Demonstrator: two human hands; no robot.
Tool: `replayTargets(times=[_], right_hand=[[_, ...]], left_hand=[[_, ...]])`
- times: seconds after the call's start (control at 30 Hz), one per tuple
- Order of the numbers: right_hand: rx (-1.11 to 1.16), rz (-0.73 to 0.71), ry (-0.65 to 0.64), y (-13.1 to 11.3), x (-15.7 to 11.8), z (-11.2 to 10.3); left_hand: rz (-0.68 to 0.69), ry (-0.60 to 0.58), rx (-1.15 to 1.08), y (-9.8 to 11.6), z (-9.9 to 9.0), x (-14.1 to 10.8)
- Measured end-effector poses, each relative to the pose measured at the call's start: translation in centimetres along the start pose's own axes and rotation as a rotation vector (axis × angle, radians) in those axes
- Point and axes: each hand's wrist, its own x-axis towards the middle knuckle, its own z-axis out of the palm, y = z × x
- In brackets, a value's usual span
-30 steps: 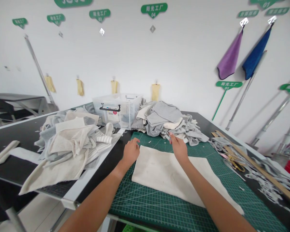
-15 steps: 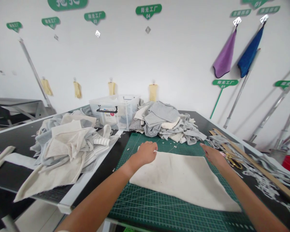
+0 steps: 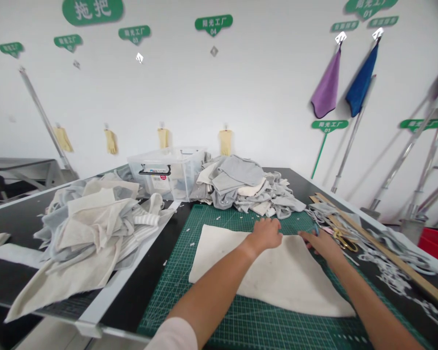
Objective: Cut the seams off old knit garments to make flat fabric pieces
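Observation:
A cream piece of cloth (image 3: pixel 277 272) lies flat on the green cutting mat (image 3: pixel 175 262), with its far edge slightly uneven. My left hand (image 3: pixel 267 234) is closed at the middle of that far edge, its fingertips bent down onto the fabric. Just right of it, my right hand (image 3: pixel 319 243) is at the cloth's far right corner. Its fingers are bent together, and a small bluish-grey part of something shows between them; the rest is hidden. Gold-handled scissors (image 3: pixel 345 240) lie on the table beyond the right hand.
Behind the mat is a heap of grey and cream fabric (image 3: pixel 241 187), next to a clear plastic bin (image 3: pixel 178 180). Another fabric pile (image 3: pixel 95 218) lies on the left. Wooden strips (image 3: pixel 387 253) and white scraps (image 3: pixel 390 279) lie along the right side.
My left hand has moved right along the far edge, leaving the cloth's left corner. My right hand has come to the right corner. The view has shifted slightly.

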Motion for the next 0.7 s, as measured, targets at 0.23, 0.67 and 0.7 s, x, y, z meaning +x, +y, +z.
replayTargets(times=[0.23, 0.67, 0.7], right_hand=[[0.194, 0.075, -0.122, -0.9, -0.4, 0.1], [0.336, 0.025, -0.070, -2.3, -1.5, 0.0], [0.341, -0.011, -0.058, -2.5, -1.7, 0.0]], left_hand=[[-0.010, 0.148, -0.034, 1.0, 3.9, 0.6], [0.120, 0.115, -0.213, 1.3, 3.6, -0.8], [0.116, 0.122, -0.230, 1.3, 3.7, -0.7]])
